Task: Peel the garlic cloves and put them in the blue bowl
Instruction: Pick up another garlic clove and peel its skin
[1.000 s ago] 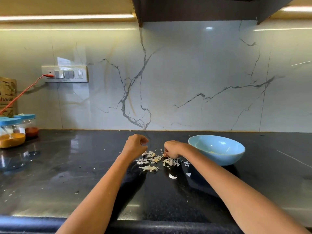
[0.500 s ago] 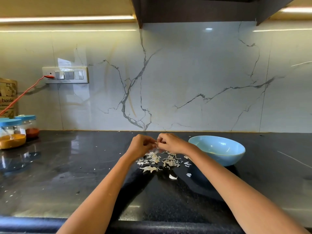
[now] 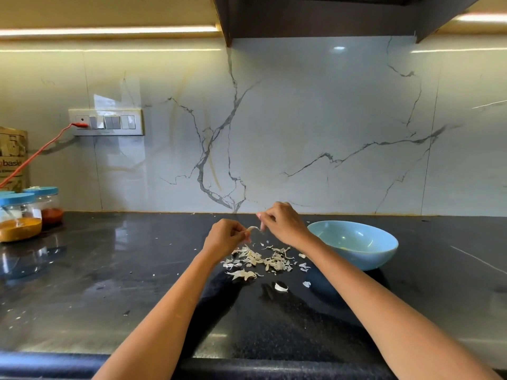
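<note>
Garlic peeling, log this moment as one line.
left hand: grips garlic clove | right hand: pulls its skin | blue bowl: right | peels: on counter

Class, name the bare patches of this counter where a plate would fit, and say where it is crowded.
Free: the black counter between the spice jars and the left hand; also right of the blue bowl. Crowded: the garlic peels under both hands, beside the bowl.

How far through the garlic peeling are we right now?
Done: a pile of peeled skins lies on the counter beside the blue bowl, whose contents are too faint to count. In hand: the left hand holds a clove while the right hand pulls its skin. Left: no whole cloves are visible.
</note>
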